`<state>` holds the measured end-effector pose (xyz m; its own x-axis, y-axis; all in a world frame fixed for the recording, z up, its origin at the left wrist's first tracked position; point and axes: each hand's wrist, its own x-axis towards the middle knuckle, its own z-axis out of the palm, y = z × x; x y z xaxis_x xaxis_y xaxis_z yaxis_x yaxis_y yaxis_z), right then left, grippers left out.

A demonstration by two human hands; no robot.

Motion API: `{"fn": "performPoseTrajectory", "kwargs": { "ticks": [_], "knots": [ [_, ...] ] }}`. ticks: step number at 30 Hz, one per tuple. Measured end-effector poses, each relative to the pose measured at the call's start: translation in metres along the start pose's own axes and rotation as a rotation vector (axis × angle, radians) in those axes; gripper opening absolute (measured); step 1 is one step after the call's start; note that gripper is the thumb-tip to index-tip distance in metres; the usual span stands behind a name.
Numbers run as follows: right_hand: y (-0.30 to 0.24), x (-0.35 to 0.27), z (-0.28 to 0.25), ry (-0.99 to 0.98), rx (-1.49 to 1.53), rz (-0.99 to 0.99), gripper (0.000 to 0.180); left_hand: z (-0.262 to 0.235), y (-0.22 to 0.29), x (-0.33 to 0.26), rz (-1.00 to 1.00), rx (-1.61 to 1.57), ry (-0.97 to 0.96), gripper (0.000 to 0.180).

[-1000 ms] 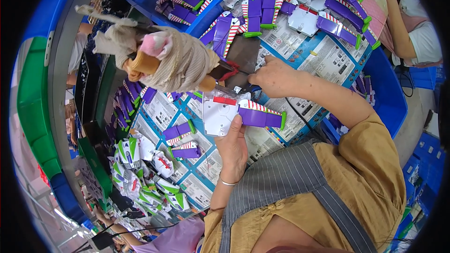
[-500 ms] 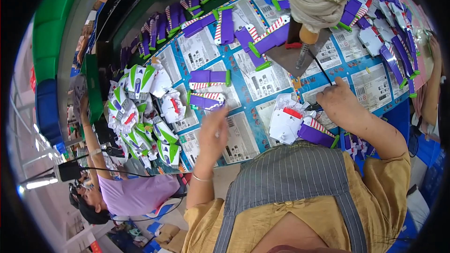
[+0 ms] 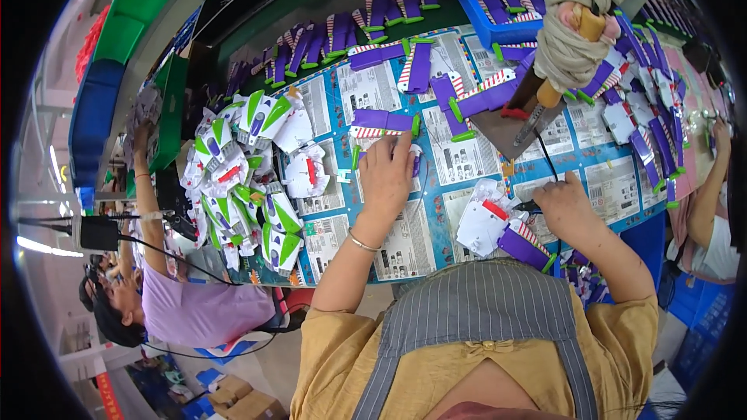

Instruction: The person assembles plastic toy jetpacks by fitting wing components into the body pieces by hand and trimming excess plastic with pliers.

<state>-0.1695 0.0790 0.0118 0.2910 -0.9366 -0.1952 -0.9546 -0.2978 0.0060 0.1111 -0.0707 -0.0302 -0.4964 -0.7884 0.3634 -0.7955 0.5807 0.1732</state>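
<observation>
My left hand reaches over two purple toy wing pieces with red-and-white striped edges and green tips. Its outstretched fingers touch the upper wing and cover most of the lower wing. My right hand is closed around a slim dark tool, whose exact kind I cannot make out. That tool points at a white plastic shell with a red part in it. Joined to the shell's right side is another striped purple wing.
White-and-green toy shells are heaped at the left. Purple wings line the back, near a blue bin. A cloth-wrapped post rises from a dark plate; more assembled pieces lie right. Co-workers sit at both sides.
My left hand has moved forward onto the two wing pieces. My right hand stays by the white shell, closed on the dark tool. The whole view has shifted slightly.
</observation>
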Motion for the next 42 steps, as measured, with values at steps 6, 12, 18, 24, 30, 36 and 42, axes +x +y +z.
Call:
{"fn": "performPoseTrajectory", "kwargs": {
  "ticks": [6, 12, 18, 24, 30, 36, 42],
  "knots": [
    [-0.001, 0.000, -0.004, -0.017, 0.007, 0.008, 0.007, -0.017, 0.000, 0.000, 0.036, -0.155, -0.095, 0.035],
    [-0.003, -0.010, 0.001, 0.042, 0.161, 0.170, 0.014, -0.019, -0.031, 0.014, 0.133, -0.065, -0.038, 0.044],
    [0.008, -0.013, 0.024, 0.337, 0.331, 0.175, 0.031, -0.018, -0.057, 0.049, 0.117, 0.023, -0.174, 0.044],
    [0.008, -0.017, 0.044, 0.521, 0.369, 0.170, 0.035, -0.038, -0.060, 0.062, 0.133, -0.172, -0.448, 0.046],
    [0.008, -0.017, 0.040, 0.499, 0.388, 0.174, 0.035, -0.038, -0.052, 0.075, 0.105, -0.351, -0.333, 0.042],
    [0.007, -0.015, 0.041, 0.540, 0.363, 0.177, 0.037, 0.013, -0.006, 0.127, 0.166, -0.333, -0.085, 0.022],
    [0.009, -0.017, 0.038, 0.548, 0.371, 0.187, 0.034, 0.035, 0.046, 0.158, 0.070, -0.042, -0.368, 0.051]
  ]
}}
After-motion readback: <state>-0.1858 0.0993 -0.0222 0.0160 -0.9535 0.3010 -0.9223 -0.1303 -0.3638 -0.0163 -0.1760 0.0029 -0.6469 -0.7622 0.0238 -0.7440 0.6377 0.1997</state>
